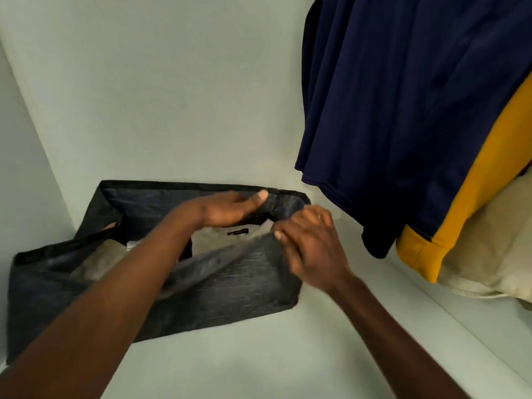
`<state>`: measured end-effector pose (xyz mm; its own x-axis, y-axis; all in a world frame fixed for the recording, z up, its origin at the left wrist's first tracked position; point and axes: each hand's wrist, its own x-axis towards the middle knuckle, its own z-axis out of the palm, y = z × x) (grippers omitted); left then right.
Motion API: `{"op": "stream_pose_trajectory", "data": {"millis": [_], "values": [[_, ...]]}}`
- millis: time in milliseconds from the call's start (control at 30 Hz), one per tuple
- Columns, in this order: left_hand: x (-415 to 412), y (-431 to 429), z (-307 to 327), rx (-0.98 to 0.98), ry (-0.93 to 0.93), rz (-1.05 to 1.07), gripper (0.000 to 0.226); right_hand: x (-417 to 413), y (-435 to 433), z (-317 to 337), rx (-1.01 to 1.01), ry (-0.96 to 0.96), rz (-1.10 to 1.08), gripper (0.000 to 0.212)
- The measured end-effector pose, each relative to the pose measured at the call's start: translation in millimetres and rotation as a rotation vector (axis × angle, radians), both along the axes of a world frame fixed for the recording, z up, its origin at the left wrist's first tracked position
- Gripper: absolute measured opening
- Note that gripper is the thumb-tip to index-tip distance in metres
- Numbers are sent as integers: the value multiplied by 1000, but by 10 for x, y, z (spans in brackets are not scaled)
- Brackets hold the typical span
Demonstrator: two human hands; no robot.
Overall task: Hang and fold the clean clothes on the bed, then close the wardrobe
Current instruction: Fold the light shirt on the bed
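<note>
Under the fingers of both hands, on the white wardrobe floor (259, 355), sits a dark fabric bag (230, 292) with its mouth open. The left hand (230, 208) reaches across the opening to the far rim at the bag's right corner. Its thumb (260, 197) lies stretched out on the bunched fabric there. The other fingers sit close together just behind the thumb, too blurred to tell whether they curl round the rim. The right hand (311, 249) is just beside it, on the near rim. Its fingertips (280, 234) are curled and pinch the edge of the fabric, which rises in a taut fold up to them.

Between the two sets of fingers, down inside the bag, lies a folded beige garment (213, 237) with a small black label (238, 232) showing just below the left palm. To the right of the right hand's fingers, well apart from the bag, a navy garment (403, 96) hangs down. Beyond it hang a mustard-yellow garment (475, 203) and a pale beige one (489, 254). Behind the left fingers stands the plain white back wall (172, 96)
</note>
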<state>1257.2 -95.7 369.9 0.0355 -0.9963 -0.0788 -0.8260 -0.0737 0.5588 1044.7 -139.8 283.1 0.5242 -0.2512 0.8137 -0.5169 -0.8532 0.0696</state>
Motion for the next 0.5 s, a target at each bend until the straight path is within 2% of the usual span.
{"op": "stream_pose_trajectory", "data": {"millis": [67,133,200,267,333,367,433,500], "values": [[36,300,300,24,-4,-58,94,85,-64,254,73,45,-24,16],[90,499,451,64,-132,-135,76,171,-69,388,172,156,-56,20],[85,552,492,36,-326,-110,56,186,-38,417,269,187,-94,18],[40,569,401,-121,-594,-18,37,138,56,405,309,106,-124,21],[-15,596,158,-423,-740,58,36,38,214,373,316,0,-136,38],[-63,637,25,-597,-690,71,38,-32,317,355,319,-44,-142,45],[-245,754,-192,-911,-445,-4,40,-212,575,295,349,-131,-164,52],[-566,894,-335,-1097,-238,-132,41,-468,891,199,394,-195,-186,54]]}}
